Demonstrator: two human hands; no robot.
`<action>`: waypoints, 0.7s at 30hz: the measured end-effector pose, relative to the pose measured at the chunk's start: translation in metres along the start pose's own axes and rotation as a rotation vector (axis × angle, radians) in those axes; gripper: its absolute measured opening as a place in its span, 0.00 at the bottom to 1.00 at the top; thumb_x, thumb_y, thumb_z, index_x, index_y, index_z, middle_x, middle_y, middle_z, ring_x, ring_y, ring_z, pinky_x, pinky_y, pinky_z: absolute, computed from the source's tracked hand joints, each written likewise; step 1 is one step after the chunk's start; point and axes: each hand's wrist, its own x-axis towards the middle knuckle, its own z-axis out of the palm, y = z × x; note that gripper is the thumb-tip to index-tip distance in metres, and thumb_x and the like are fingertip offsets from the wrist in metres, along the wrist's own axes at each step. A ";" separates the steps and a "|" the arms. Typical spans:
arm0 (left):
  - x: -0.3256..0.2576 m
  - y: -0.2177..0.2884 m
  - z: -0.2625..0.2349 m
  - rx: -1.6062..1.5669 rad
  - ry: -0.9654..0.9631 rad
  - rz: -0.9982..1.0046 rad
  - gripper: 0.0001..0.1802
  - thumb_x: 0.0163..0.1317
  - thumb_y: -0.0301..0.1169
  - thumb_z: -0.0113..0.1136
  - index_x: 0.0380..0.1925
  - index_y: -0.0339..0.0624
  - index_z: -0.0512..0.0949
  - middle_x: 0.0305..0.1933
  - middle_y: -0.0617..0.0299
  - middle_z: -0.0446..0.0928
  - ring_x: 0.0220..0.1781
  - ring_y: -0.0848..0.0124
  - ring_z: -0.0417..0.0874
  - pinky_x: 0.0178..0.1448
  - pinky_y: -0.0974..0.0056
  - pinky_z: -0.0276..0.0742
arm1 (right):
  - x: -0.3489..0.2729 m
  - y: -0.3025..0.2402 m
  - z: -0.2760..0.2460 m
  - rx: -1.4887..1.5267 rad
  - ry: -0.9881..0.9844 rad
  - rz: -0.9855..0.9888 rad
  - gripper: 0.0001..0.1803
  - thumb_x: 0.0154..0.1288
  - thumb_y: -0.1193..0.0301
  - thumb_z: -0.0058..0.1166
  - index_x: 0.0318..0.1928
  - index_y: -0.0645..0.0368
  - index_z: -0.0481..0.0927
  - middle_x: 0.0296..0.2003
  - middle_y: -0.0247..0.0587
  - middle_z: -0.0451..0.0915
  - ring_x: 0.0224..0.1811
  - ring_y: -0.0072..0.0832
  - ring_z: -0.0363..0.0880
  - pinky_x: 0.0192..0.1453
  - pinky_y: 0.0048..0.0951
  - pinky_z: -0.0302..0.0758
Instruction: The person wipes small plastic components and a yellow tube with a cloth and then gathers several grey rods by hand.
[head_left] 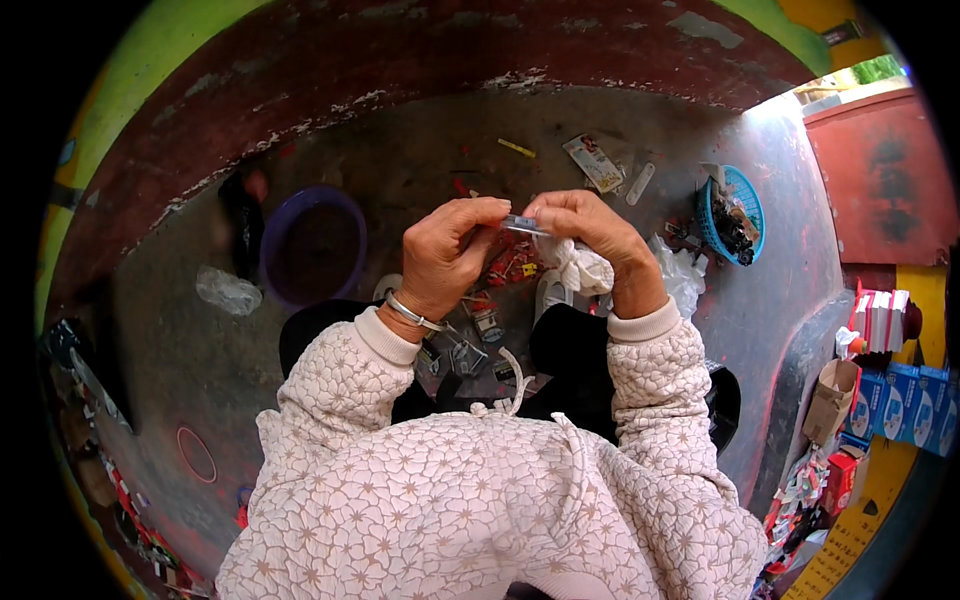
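Left hand: the left hand [445,255] pinches one end of a small flat grey piece [523,225] between thumb and forefinger.
Right hand: the right hand [588,222] pinches the other end, thumb and finger pressed together.
Grey piece: up between the two hands, above the floor [420,140]; too small to tell its exact kind.
White wad: a crumpled, cloth-like wad [583,270] just under the right hand; how it is gripped is hidden.
Left wrist: silver bangle [415,314], below a pale, flower-patterned sleeve [345,370].
Floor beneath: scattered red and yellow bits [515,265], partly hidden by the hands.
Floor, left: purple basin [315,245]; clear plastic bag [228,290] near it; pink hoop [197,455] lower down.
Floor, right: blue basket [759,205] with dark contents; white plastic bag [683,278] between it and the right wrist.
Floor, far: printed card [594,163] near a pale strip [640,184].
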 end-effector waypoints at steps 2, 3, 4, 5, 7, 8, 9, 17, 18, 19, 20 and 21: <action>0.002 -0.003 -0.001 0.081 -0.029 0.158 0.16 0.49 0.12 0.53 0.39 0.35 0.76 0.40 0.59 0.78 0.41 0.73 0.79 0.46 0.72 0.74 | -0.002 -0.002 0.000 0.052 -0.070 0.028 0.12 0.49 0.65 0.59 0.28 0.61 0.75 0.20 0.32 0.74 0.20 0.16 0.69 0.23 0.17 0.64; 0.002 0.000 0.000 0.018 -0.017 0.067 0.18 0.49 0.12 0.52 0.42 0.35 0.75 0.42 0.59 0.77 0.42 0.73 0.78 0.46 0.72 0.74 | -0.003 -0.003 0.002 0.064 -0.081 0.025 0.12 0.48 0.66 0.60 0.28 0.61 0.75 0.20 0.32 0.74 0.20 0.16 0.69 0.24 0.16 0.64; 0.001 0.006 0.001 -0.046 -0.005 -0.023 0.19 0.49 0.12 0.52 0.44 0.35 0.73 0.43 0.58 0.76 0.42 0.73 0.78 0.47 0.71 0.74 | -0.004 -0.004 0.003 0.076 -0.093 0.022 0.12 0.47 0.66 0.61 0.28 0.61 0.75 0.20 0.32 0.74 0.20 0.16 0.69 0.24 0.16 0.63; 0.003 0.009 0.002 -0.113 0.008 -0.109 0.20 0.50 0.13 0.52 0.46 0.35 0.72 0.45 0.58 0.76 0.43 0.73 0.77 0.47 0.71 0.73 | -0.004 -0.005 0.002 0.097 -0.066 0.028 0.12 0.45 0.69 0.62 0.28 0.62 0.75 0.21 0.32 0.74 0.20 0.15 0.70 0.24 0.16 0.63; 0.008 0.006 0.001 -0.376 0.037 -0.294 0.21 0.51 0.14 0.51 0.48 0.35 0.70 0.46 0.57 0.74 0.44 0.74 0.76 0.49 0.71 0.73 | -0.005 -0.006 0.006 0.133 0.035 -0.017 0.11 0.46 0.70 0.62 0.29 0.62 0.75 0.21 0.32 0.74 0.20 0.16 0.70 0.24 0.16 0.63; 0.010 0.004 0.000 -0.504 0.050 -0.390 0.22 0.52 0.15 0.51 0.50 0.35 0.69 0.46 0.57 0.74 0.45 0.74 0.75 0.50 0.71 0.72 | -0.005 -0.005 0.008 0.156 0.082 -0.037 0.11 0.46 0.71 0.61 0.29 0.62 0.75 0.21 0.32 0.74 0.20 0.16 0.70 0.24 0.16 0.64; 0.009 -0.001 -0.003 -0.544 -0.011 -0.485 0.19 0.55 0.22 0.50 0.49 0.35 0.69 0.44 0.57 0.75 0.43 0.75 0.75 0.48 0.71 0.72 | -0.003 -0.002 0.005 0.167 0.084 -0.049 0.10 0.47 0.72 0.61 0.30 0.62 0.75 0.21 0.32 0.75 0.21 0.16 0.70 0.25 0.16 0.64; 0.010 -0.006 -0.007 -0.921 -0.131 -0.712 0.16 0.60 0.34 0.51 0.44 0.33 0.72 0.40 0.59 0.76 0.38 0.76 0.77 0.42 0.74 0.74 | -0.004 -0.006 0.011 0.155 0.115 -0.047 0.09 0.49 0.71 0.60 0.30 0.61 0.76 0.23 0.32 0.75 0.24 0.15 0.71 0.27 0.16 0.65; 0.010 -0.005 -0.007 -0.887 -0.121 -0.716 0.16 0.60 0.34 0.52 0.43 0.33 0.73 0.38 0.59 0.76 0.37 0.76 0.78 0.40 0.74 0.75 | -0.005 -0.006 0.012 0.164 0.114 -0.040 0.09 0.49 0.71 0.61 0.30 0.61 0.76 0.23 0.32 0.75 0.24 0.15 0.71 0.28 0.16 0.66; 0.010 -0.004 -0.006 -0.853 -0.110 -0.719 0.16 0.60 0.34 0.53 0.42 0.33 0.73 0.36 0.59 0.77 0.35 0.76 0.78 0.39 0.74 0.75 | -0.005 -0.006 0.012 0.117 0.109 -0.052 0.09 0.49 0.71 0.60 0.30 0.61 0.76 0.24 0.33 0.75 0.25 0.15 0.72 0.28 0.16 0.66; 0.010 -0.003 -0.006 -0.830 -0.094 -0.722 0.15 0.59 0.34 0.54 0.41 0.33 0.74 0.35 0.59 0.77 0.34 0.75 0.79 0.38 0.74 0.76 | -0.006 -0.006 0.012 0.069 0.106 -0.065 0.10 0.49 0.71 0.60 0.30 0.62 0.76 0.24 0.33 0.75 0.25 0.16 0.72 0.29 0.16 0.67; 0.011 -0.003 -0.007 -0.807 -0.078 -0.726 0.15 0.59 0.34 0.54 0.40 0.33 0.74 0.34 0.59 0.77 0.33 0.75 0.79 0.37 0.75 0.76 | -0.006 -0.006 0.012 0.022 0.104 -0.077 0.10 0.49 0.71 0.60 0.30 0.62 0.76 0.24 0.33 0.75 0.26 0.16 0.72 0.29 0.16 0.67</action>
